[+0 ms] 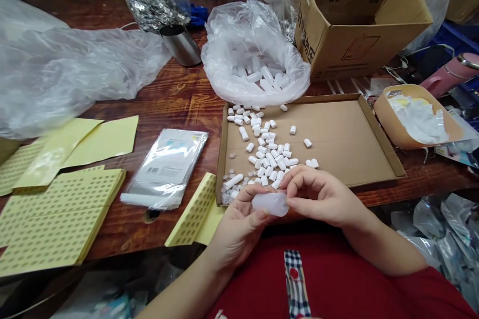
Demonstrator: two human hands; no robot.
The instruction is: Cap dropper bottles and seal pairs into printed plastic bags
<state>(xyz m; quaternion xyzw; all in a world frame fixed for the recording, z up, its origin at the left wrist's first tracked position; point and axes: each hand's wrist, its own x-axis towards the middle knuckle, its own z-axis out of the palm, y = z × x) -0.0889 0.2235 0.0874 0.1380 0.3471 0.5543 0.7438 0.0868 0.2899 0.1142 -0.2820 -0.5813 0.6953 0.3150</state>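
Head: tube (270, 204) crosswise, direction unclear

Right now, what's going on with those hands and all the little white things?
The person's left hand has a cloudy tube-shaped piece in its grip, with the right hand at one end. Small white pieces lie mostly on the left side of the cardboard tray. Behind it sits an open plastic bag with bigger pale pieces inside.
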